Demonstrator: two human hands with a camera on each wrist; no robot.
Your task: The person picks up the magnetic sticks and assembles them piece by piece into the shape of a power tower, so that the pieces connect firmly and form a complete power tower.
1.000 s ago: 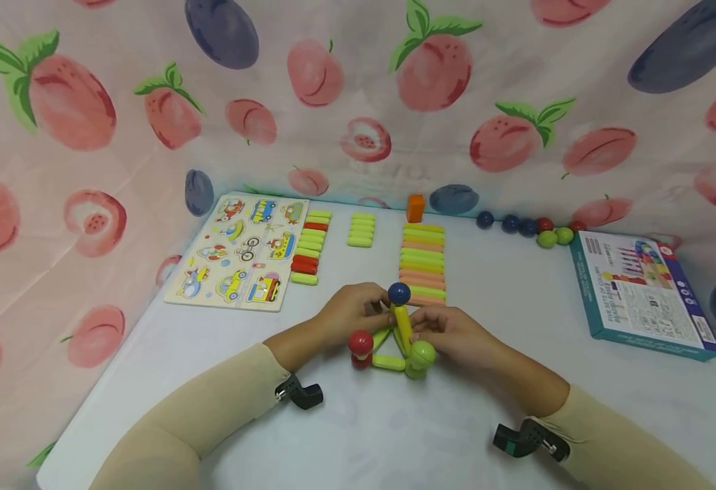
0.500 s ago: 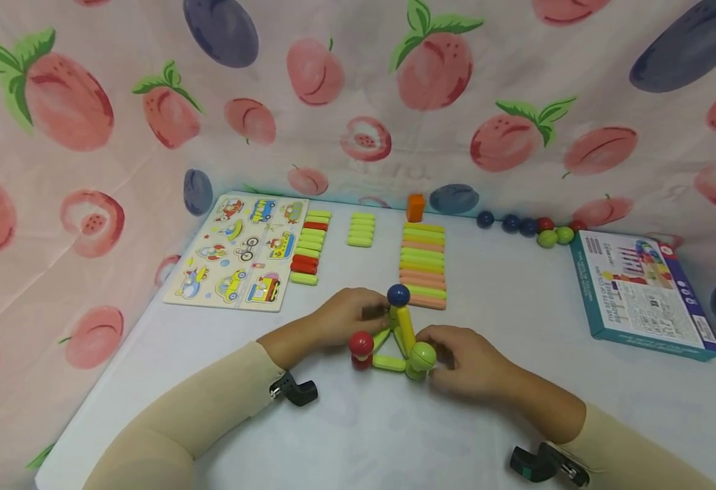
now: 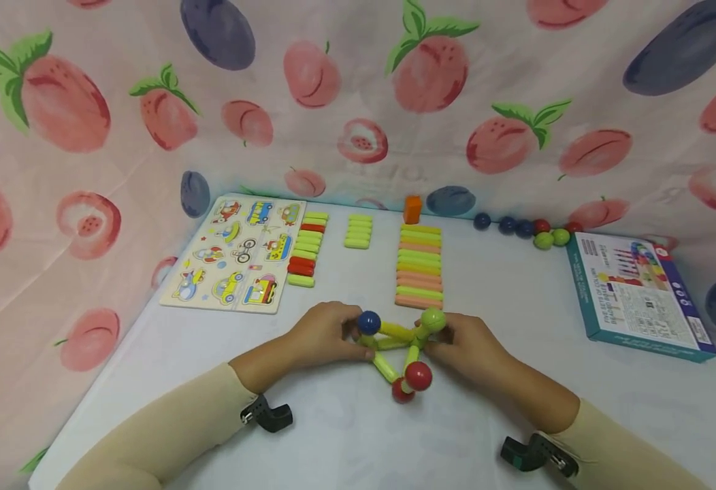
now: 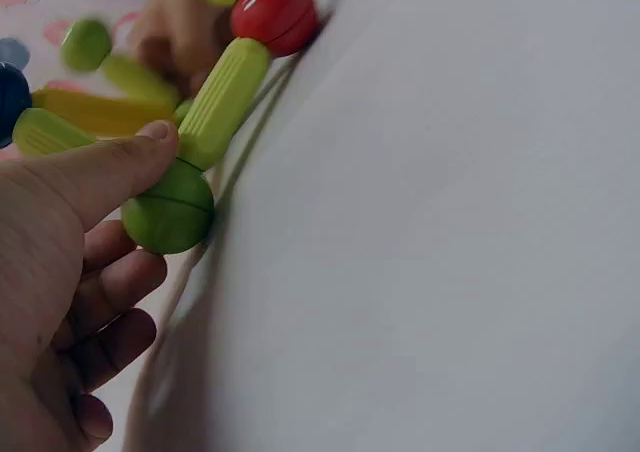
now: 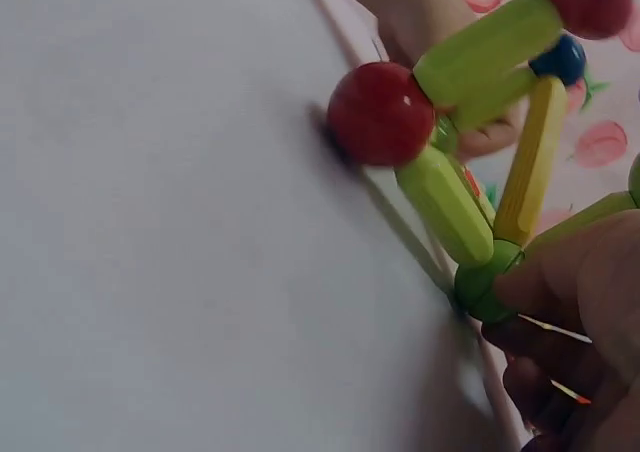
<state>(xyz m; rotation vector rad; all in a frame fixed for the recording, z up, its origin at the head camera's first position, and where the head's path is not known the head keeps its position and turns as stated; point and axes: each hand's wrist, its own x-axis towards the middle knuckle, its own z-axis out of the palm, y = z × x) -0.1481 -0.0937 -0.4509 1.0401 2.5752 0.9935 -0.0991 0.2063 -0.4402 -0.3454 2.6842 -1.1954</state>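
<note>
A triangular frame of balls and lime rods stands between my hands in the head view. Short uprights at its corners carry a blue ball, a light green ball and a red ball. One yellow rod slants along the far side. My left hand grips the left corner; its wrist view shows the thumb over a green base ball, fingers beneath. At the right corner, my right hand pinches another green base ball. The red corner points toward me, untouched.
Behind lie a row of coloured sticks, a small lime group and an orange block. A picture puzzle board with sticks alongside is at left. Loose balls and a toy box sit at right.
The frame has turned: its red corner swung from the left to the front, the blue corner to the left, the green corner to the back right. My right hand let go, then took hold again.
</note>
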